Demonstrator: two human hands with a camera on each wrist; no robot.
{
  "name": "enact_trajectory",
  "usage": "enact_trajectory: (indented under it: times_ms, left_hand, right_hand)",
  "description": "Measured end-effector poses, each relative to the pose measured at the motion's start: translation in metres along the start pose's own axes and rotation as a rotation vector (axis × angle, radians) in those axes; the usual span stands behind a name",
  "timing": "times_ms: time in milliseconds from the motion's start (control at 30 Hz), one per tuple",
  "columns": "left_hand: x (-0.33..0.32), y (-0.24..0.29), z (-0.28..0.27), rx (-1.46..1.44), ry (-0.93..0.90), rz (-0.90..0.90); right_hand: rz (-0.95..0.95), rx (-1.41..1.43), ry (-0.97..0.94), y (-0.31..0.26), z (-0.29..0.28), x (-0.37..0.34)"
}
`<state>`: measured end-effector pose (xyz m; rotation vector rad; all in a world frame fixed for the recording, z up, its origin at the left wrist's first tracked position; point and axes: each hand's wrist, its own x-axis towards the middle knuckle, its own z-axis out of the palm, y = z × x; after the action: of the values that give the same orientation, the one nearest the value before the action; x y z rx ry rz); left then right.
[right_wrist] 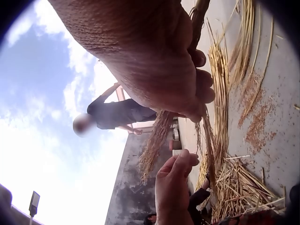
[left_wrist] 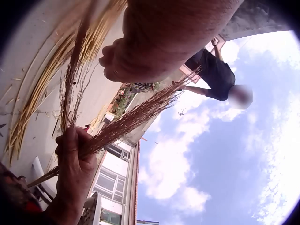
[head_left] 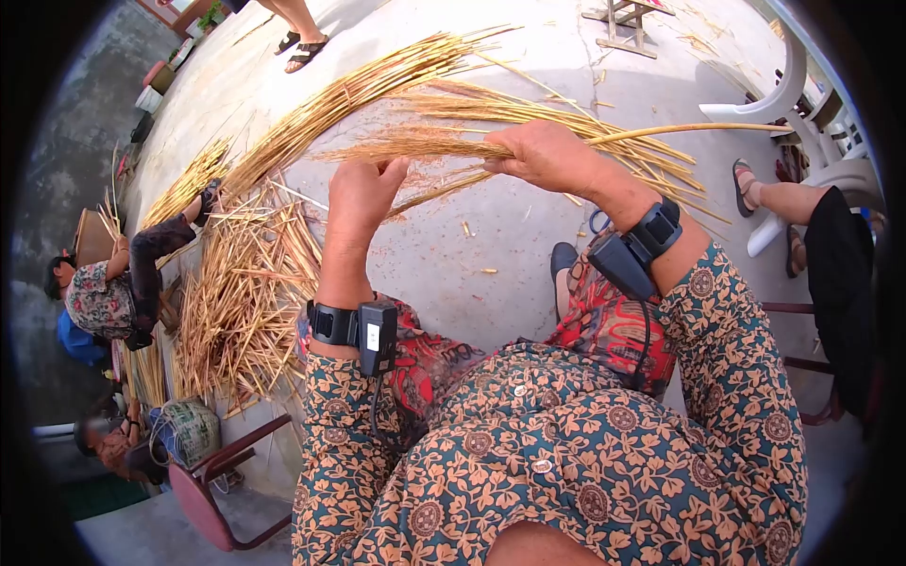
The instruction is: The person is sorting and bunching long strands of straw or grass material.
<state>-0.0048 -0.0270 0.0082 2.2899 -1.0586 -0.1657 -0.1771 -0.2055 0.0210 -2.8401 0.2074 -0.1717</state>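
Observation:
My right hand (head_left: 547, 156) grips a long tan stalk (head_left: 694, 128) near its branching, brush-like seed head, which looks like broom sorghum. In the left wrist view, the reddish seed head (left_wrist: 136, 117) fans out from the right hand (left_wrist: 75, 152), and a second bunch of thin strands (left_wrist: 70, 89) leaves the same grip. My left hand (head_left: 366, 196) is beside the far end of the seed head (head_left: 415, 146), fingers curled and thumb against them. In the right wrist view, the left hand (right_wrist: 174, 187) shows nothing between its fingertips, with the strands passing beside it.
Bundles of long stalks (head_left: 344, 90) lie on the concrete ahead, with a heap of short cut stalks (head_left: 247, 297) at left. Reddish seeds (right_wrist: 260, 122) are scattered on the ground. White plastic chairs (head_left: 793, 94) stand at right. Several people sit or stand around, one person seated (head_left: 104, 292) at left.

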Motion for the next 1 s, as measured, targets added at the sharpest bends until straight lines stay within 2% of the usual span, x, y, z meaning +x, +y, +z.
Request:
enact_trajectory:
  times_ms: [67, 100, 200, 300, 400, 500, 900, 1000]
  left_hand:
    - [-0.002, -0.012, 0.004, -0.113, 0.148, 0.088]
    - [-0.004, -0.013, 0.004, -0.180, 0.221, 0.210]
    - [-0.005, -0.010, -0.003, -0.471, -0.195, -0.090]
    - [-0.005, -0.020, 0.009, -0.330, -0.036, 0.192]
    - [-0.006, -0.015, 0.005, -0.451, -0.305, 0.083]
    - [-0.004, -0.011, 0.005, -0.442, -0.440, -0.024]
    - [-0.003, -0.011, 0.009, -0.454, -0.393, 0.023]
    - [-0.005, -0.004, 0.006, -0.348, -0.356, 0.024]
  right_hand:
    - [0.045, 0.026, 0.002, 0.002, -0.001, -0.001]
    - [0.022, 0.031, 0.023, 0.004, 0.000, 0.001]
    - [-0.005, 0.019, 0.051, 0.005, 0.001, 0.002]
    - [0.008, 0.013, 0.044, 0.000, -0.002, 0.000]
    - [-0.016, 0.029, 0.067, -0.001, -0.002, -0.001]
    - [-0.004, 0.012, 0.047, -0.004, -0.005, -0.001]
    - [0.015, 0.015, 0.017, -0.006, -0.008, -0.001]
    - [0.019, 0.007, 0.018, -0.007, -0.008, -0.001]
